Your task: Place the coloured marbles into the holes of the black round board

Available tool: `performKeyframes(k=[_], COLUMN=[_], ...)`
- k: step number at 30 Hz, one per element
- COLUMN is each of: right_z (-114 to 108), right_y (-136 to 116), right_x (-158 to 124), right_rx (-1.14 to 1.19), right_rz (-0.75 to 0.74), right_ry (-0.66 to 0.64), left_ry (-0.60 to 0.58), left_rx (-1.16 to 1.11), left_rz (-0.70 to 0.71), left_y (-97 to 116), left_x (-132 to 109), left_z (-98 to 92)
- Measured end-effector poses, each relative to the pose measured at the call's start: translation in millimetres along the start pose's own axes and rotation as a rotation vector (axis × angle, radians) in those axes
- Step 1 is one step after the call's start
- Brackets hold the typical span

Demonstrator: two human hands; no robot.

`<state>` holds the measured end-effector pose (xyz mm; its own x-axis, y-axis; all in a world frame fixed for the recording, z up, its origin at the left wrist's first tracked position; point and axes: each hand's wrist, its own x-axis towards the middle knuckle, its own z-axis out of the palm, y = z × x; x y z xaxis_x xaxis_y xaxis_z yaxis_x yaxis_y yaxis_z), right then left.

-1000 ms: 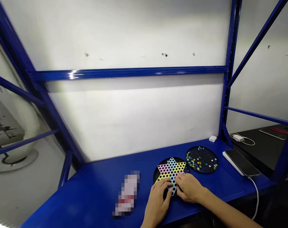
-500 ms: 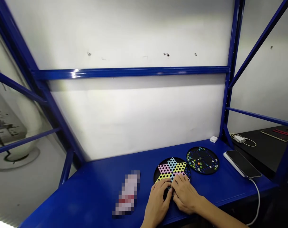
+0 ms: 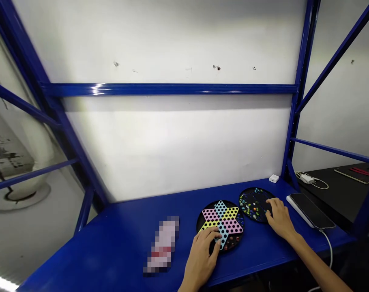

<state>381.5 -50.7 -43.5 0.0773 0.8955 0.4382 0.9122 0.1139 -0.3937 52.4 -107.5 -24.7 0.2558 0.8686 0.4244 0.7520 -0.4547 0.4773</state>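
A Chinese checkers board (image 3: 232, 226), a star of pink, yellow and blue points full of holes, sits on a round black tray. Reddish marbles (image 3: 233, 242) and blue marbles (image 3: 240, 220) lie in the tray's side compartments. My left hand (image 3: 201, 251) rests at the board's near left side, fingers bent and thumb apart from them, touching it near the blue point. A second round black tray (image 3: 254, 195) holds loose marbles of several colours. Over its right side hovers my right hand (image 3: 280, 218), thumb and fingers apart, with nothing visible between them.
On the blue table (image 3: 126, 239) lies a blurred pinkish item (image 3: 164, 245) at left. A phone (image 3: 312, 209) rests on a white block at right, with a white cable. A small white box (image 3: 273, 178) stands at the back. Blue metal posts frame the table.
My right hand has left the star board and moved right to the tray of loose marbles, uncovering the board's right side and the reddish marbles. My left hand stays in place.
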Motion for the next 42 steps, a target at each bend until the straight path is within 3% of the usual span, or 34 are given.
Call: performKeyframes(k=[4,9,24,30,36,42], right_z=[-8,-4,-5,1,9,12], right_y=[47,66,19,28,40,32], right_x=[6,10,32,32,26,26], right_rx=[-0.004,0.201,0.430,0.423,0.293,0.311], right_rz=[0.049,0.008,0.070,0.122,-0.007,-0.019], right_ry=[-0.156,-0.284,-0.221,-0.210,-0.341,-0.359], left_ry=[-0.022,-0.042,-0.047,-0.027,-0.066,-0.063], left_rx=[-0.005,-0.011,-0.014,-0.008,-0.030,-0.031], left_rz=[-0.009,-0.028,-0.034,-0.026,-0.054,-0.060], left_y=[0,0,0,1,0,0], left_x=[1,1,0,0,1,0], left_z=[-0.1,0.4,-0.4,-0.7,0.7,-0.6])
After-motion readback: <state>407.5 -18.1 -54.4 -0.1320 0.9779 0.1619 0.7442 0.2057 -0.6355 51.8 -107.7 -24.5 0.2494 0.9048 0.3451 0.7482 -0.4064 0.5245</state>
